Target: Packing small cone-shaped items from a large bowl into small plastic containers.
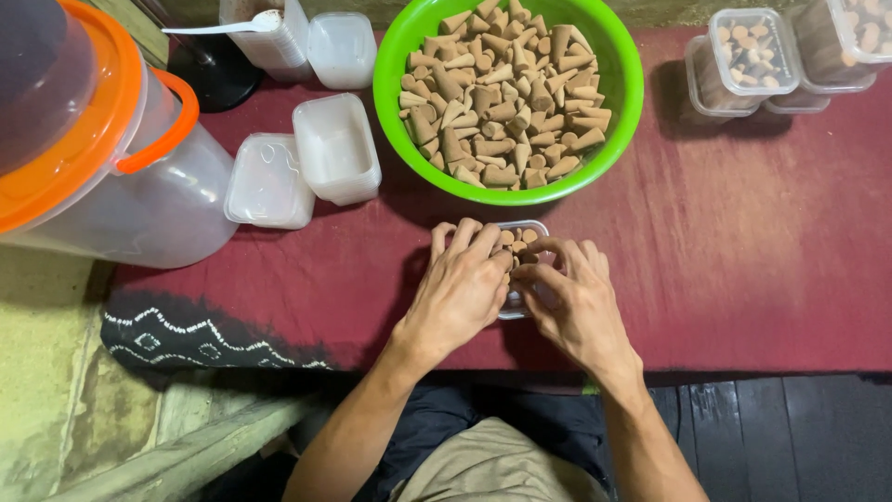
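Observation:
A small clear plastic box [526, 230] holding brown cone-shaped pieces sits on the dark red cloth [743, 242], mostly hidden under my hands. My left hand [460, 288] lies over its left side with fingers curled on the cones. My right hand [576, 297] rests on its right side, fingertips pinching a cone at the middle. Just beyond stands a green bowl [395, 56] heaped with the same brown cones [502, 93].
Empty clear boxes and lids [334, 149] lie left of the bowl. A big translucent bucket with an orange lid and handle [102, 158] stands at far left. Filled, closed boxes [748, 56] are stacked at the back right. The cloth's front edge runs near my lap.

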